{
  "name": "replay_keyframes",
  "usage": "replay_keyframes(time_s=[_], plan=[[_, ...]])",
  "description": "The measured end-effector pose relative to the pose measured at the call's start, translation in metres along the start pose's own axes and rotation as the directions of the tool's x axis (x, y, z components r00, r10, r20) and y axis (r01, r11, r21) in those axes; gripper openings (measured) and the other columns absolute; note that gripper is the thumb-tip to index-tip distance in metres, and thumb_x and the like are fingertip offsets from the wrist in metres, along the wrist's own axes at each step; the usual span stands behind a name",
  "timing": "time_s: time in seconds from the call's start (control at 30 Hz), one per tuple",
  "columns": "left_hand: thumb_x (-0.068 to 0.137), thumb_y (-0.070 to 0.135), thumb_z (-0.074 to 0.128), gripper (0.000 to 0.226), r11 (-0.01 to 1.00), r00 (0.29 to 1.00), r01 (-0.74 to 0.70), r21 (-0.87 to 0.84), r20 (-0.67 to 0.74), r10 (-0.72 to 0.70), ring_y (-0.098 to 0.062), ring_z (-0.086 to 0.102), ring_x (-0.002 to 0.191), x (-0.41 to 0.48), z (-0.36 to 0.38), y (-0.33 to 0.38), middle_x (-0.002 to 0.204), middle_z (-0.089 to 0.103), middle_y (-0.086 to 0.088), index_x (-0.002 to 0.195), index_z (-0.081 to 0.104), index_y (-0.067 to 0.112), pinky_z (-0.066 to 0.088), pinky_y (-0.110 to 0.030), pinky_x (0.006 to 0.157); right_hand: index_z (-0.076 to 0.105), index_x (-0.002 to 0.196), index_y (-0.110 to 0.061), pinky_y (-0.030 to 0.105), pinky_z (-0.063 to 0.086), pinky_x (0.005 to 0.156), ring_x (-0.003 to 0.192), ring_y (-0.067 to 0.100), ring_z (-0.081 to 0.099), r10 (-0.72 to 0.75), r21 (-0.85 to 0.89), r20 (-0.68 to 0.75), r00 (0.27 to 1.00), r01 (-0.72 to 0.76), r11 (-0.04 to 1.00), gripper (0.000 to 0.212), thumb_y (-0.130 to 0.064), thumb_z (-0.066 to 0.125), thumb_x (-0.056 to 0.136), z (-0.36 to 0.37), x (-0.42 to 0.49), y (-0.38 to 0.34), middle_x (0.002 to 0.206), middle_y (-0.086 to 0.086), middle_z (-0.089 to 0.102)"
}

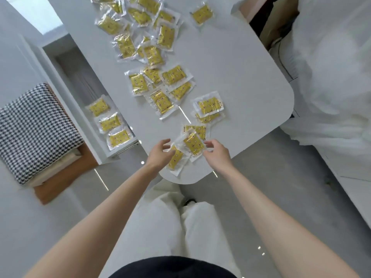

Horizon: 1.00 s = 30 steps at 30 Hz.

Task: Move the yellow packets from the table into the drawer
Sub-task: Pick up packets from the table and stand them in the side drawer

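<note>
Early stage: three yellow packets (110, 122) sit in the drawer (84, 125) left of the worktop (230, 77), dozens remain on it. Left grip (158, 154) and right grip (215, 152), fingers loosely curled, touch the nearest packets (193, 144); hold unclear.

White table (241, 77), rounded corners, in front of me. On it lie yellow packets (160, 85) in clear wrap: dense heap (140, 27) at 11 o'clock, single packet (201, 15) at 12, stacked pair (209, 106) at 1, overlapping three (192, 144) nearest me. Open drawer (80, 81) at 9 o'clock holds a row of three (110, 123).
</note>
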<state>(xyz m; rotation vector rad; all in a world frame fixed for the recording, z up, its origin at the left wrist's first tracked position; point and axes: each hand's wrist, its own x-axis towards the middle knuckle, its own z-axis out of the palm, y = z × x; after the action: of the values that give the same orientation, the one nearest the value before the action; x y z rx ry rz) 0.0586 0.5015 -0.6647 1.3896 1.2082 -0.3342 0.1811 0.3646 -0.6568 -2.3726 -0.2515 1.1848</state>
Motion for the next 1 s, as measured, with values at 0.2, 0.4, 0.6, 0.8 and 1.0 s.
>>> replay_keyframes(time_s=[0.2,0.4,0.6,0.8,1.0], plan=[[0.088,0.018,0.062,0.057,0.995,0.989,0.080,-0.057,-0.119,-0.086,-0.021,0.050,0.120,0.045,0.013,-0.025,0.139,0.047,-0.005,0.141,0.040,0.021,0.044,-0.027,0.085,0.049,0.129,-0.015,0.027,0.043,0.084,0.112,0.020,0.054,0.013,-0.091,0.055,0.998,-0.008,0.996,0.040,-0.012,0.056,0.090,0.018,0.064,0.006,0.133,0.003,0.051],[0.081,0.014,0.068,0.065,0.989,0.960,0.148,0.013,-0.242,-0.141,-0.025,0.038,0.131,0.067,0.040,-0.056,0.142,0.041,-0.006,0.140,0.041,0.021,0.033,-0.034,0.107,0.042,0.133,-0.014,0.035,0.038,0.100,0.129,0.023,0.038,-0.023,-0.276,0.119,0.993,0.055,0.959,0.053,-0.023,0.066,0.086,0.037,0.111,0.022,0.137,0.004,0.045],[0.078,0.013,0.073,0.071,0.971,0.908,0.172,0.166,-0.409,-0.091,-0.026,0.033,0.128,0.082,0.072,-0.080,0.139,0.036,-0.002,0.140,0.040,0.022,0.031,-0.035,0.104,0.041,0.120,-0.012,0.033,0.040,0.095,0.119,0.023,0.042,-0.170,-0.454,0.034,0.985,0.167,0.875,0.058,-0.025,0.077,0.076,0.054,0.138,0.033,0.128,0.005,0.047],[0.073,0.017,0.075,0.071,0.945,0.836,0.215,0.248,-0.547,-0.046,-0.027,0.038,0.113,0.095,0.100,-0.085,0.122,0.044,-0.007,0.135,0.040,0.024,0.030,-0.033,0.098,0.039,0.115,-0.011,0.030,0.043,0.088,0.109,0.025,0.051,-0.181,-0.351,0.068,0.981,0.193,0.916,0.057,-0.019,0.079,0.075,0.058,0.146,0.043,0.123,0.006,0.047],[0.075,0.027,0.075,0.047,0.965,0.815,0.260,-0.022,-0.530,-0.232,-0.026,0.042,0.111,0.100,0.116,-0.089,0.115,0.045,-0.008,0.114,0.053,0.015,0.035,-0.032,0.090,0.047,0.113,-0.009,0.026,0.029,0.099,0.123,0.024,0.034,-0.200,-0.446,0.164,0.966,0.253,0.859,0.046,-0.028,0.074,0.081,0.052,0.153,0.046,0.125,0.007,0.041]])
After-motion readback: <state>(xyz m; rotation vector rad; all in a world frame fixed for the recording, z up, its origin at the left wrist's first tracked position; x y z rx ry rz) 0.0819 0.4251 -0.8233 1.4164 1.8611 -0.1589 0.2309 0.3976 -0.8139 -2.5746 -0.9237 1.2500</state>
